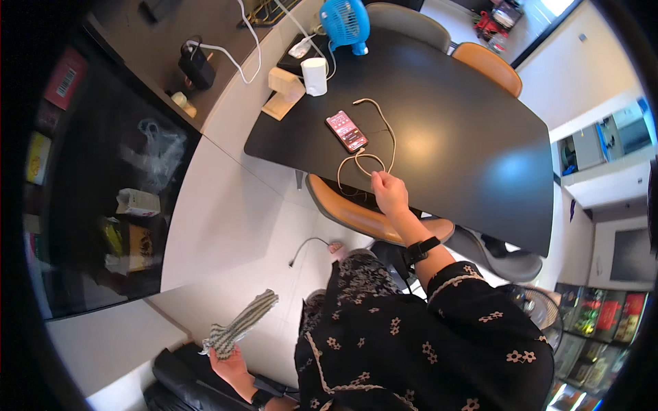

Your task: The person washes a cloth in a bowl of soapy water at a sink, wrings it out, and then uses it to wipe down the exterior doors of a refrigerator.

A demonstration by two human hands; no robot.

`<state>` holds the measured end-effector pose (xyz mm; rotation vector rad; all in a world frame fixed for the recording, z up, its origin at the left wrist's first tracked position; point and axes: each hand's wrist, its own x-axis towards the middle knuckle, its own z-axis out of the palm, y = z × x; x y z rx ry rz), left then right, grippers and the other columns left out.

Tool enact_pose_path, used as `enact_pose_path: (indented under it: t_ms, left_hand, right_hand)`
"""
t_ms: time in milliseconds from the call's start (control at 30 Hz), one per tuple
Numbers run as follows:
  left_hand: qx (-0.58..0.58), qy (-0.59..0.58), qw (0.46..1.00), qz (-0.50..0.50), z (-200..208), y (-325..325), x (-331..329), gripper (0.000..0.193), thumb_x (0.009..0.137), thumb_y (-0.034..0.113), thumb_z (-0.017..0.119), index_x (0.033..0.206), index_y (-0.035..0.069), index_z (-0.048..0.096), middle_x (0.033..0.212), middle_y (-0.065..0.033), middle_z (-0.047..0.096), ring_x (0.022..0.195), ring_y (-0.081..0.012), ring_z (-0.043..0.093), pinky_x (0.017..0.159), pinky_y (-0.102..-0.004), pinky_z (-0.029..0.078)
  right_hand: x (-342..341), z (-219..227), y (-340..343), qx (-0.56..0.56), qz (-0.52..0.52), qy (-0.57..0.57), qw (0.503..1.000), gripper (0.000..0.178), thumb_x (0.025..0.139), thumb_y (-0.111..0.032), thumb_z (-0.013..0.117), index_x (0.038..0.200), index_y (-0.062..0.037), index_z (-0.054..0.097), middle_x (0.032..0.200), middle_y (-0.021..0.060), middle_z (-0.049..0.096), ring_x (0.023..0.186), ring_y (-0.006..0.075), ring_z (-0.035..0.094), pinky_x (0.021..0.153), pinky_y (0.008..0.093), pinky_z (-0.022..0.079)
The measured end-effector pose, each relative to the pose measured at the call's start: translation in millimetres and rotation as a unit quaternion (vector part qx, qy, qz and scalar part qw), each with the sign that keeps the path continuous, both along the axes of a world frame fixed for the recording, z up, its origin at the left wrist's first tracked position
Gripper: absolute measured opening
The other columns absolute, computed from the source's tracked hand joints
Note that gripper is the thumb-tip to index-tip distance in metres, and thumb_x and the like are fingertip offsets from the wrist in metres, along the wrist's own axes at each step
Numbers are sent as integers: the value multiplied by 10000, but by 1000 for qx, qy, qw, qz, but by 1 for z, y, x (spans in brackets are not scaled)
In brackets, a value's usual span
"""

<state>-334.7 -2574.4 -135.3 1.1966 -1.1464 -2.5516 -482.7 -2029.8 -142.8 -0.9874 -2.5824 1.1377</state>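
Observation:
At the lower left, my left hand (231, 366) is closed on one end of a grey-and-white striped cloth (245, 322), whose other end points up and to the right. My right hand (391, 192) is at the near edge of the dark table (473, 151), fingers closed around a pale charging cable (392, 133). The cable loops beside the hand and runs to a phone (347, 131) with its screen lit. Its other end curves up onto the tabletop.
A white mug (314, 76), a wooden stand (284, 92) and a blue fan (345, 25) stand at the table's far left. An orange-brown chair (356, 214) is tucked under the near edge. A black charger (197, 67) sits on the side counter.

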Motion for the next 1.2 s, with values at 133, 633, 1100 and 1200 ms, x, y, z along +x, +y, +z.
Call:
enact_pose_path:
  t_ms: [133,633,1100,1200]
  left_hand:
    - [9,-29,998,-54,-15,4,-12,261,895,270,439,1047,103,569,1034,-44,614,915,-194,563,730,-343,424]
    - [-10,-29,836,-548,-20,187,95,287,853,166,493,1098,18,503,998,-105,603,864,-249,588,732,-425,478]
    - [-208,-127,402,-883,-94,459,446,426,819,197,584,1193,3,521,1017,-101,617,840,-184,602,711,-313,487]
    - [-139,-64,410,-899,-91,543,549,280,837,143,544,1081,9,564,928,-109,624,761,-178,604,624,-304,484]
  right_hand:
    - [42,2,-43,-20,-17,62,998,365,866,-402,434,783,-93,610,731,171,608,746,386,578,659,451,450]
    - [524,-63,-78,-47,4,-134,990,369,830,-299,532,1106,-59,584,1011,177,618,963,337,576,842,389,448]
    - [870,24,11,-288,2,-113,951,365,865,-295,501,1179,-114,541,1025,113,631,922,280,601,806,359,468]
    - [949,24,54,-200,-183,-152,950,350,854,-302,500,1139,-109,562,1007,108,637,912,281,606,798,358,474]
